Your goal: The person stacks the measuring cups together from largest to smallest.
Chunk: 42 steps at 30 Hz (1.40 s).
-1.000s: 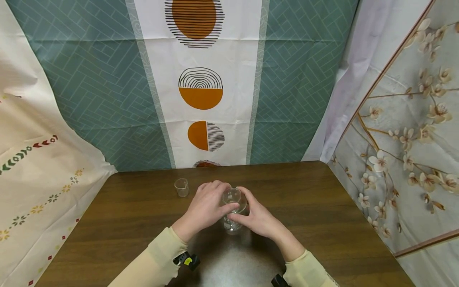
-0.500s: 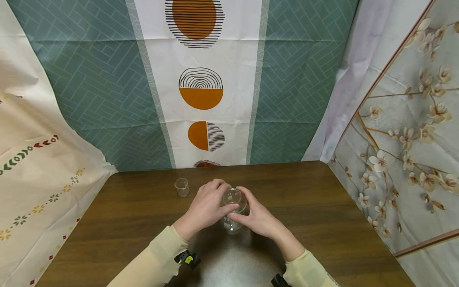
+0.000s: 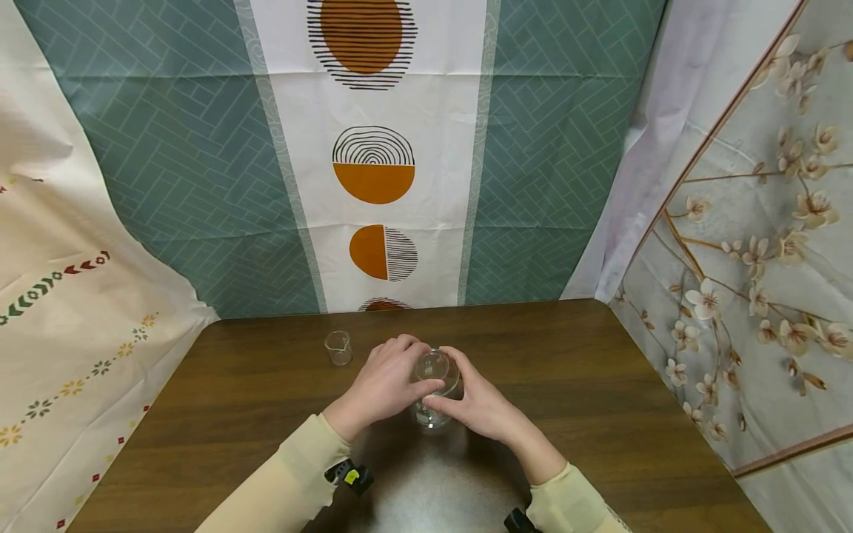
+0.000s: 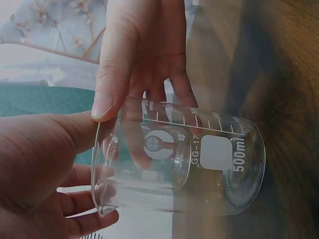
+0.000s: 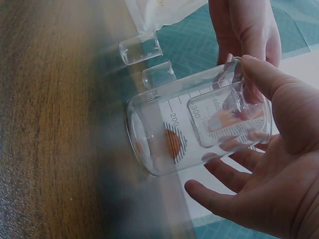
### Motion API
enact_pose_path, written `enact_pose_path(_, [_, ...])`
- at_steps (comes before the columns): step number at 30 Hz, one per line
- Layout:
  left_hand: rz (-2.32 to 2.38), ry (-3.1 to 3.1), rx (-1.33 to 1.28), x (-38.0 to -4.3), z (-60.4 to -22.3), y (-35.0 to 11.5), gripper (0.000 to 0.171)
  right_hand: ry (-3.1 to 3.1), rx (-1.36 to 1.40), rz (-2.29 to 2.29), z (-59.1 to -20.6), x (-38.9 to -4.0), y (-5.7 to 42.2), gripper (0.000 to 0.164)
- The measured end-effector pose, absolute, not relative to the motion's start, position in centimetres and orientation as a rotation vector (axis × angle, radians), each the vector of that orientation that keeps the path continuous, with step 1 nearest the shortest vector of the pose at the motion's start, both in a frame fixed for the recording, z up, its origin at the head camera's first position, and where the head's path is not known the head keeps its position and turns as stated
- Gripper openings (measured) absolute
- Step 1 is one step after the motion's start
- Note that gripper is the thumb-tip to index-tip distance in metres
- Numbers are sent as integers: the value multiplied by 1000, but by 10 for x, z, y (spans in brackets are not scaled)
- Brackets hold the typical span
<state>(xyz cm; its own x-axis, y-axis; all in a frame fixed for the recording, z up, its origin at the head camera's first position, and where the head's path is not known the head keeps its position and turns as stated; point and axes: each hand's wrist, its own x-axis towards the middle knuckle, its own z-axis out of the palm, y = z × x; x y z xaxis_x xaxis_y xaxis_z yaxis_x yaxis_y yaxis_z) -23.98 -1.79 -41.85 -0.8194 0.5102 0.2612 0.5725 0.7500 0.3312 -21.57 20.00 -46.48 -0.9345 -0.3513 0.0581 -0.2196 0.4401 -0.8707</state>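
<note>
A large clear glass beaker (image 3: 432, 420) marked 500ml stands on the table between my hands. Inside its upper half is a smaller glass beaker (image 5: 214, 123); what holds it up there, I cannot tell. My left hand (image 3: 383, 381) curls over the left of the rim, its thumb on the near side and its fingers on the far side. From the right, my right hand (image 3: 480, 400) grips around the upper part, its thumb also at the rim. Both thumb tips lie close together at the near edge in the left wrist view.
A small beaker (image 3: 338, 349) stands at the back left of the wooden table (image 3: 566, 400). The right wrist view has two small beakers beyond the large one, a farther one (image 5: 140, 49) and a nearer one (image 5: 159, 74). Hanging cloths surround the table.
</note>
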Motion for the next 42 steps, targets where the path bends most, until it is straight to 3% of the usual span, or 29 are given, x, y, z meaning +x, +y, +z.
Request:
enact_pose_path(9, [-675,-2874,-910,-245,-414,-19,53,2560,-490,-1500,-465,-214,199,89])
enact_pose_path(27, [-696,-2908,-954,-252,-410,-16,55,2556,-454,-1510,-464,-217,201,104])
enact_pose_path(42, [-656,-3018,-988,-257,-406,-11,53,2505,-482,-1517,-474,-223,199,99])
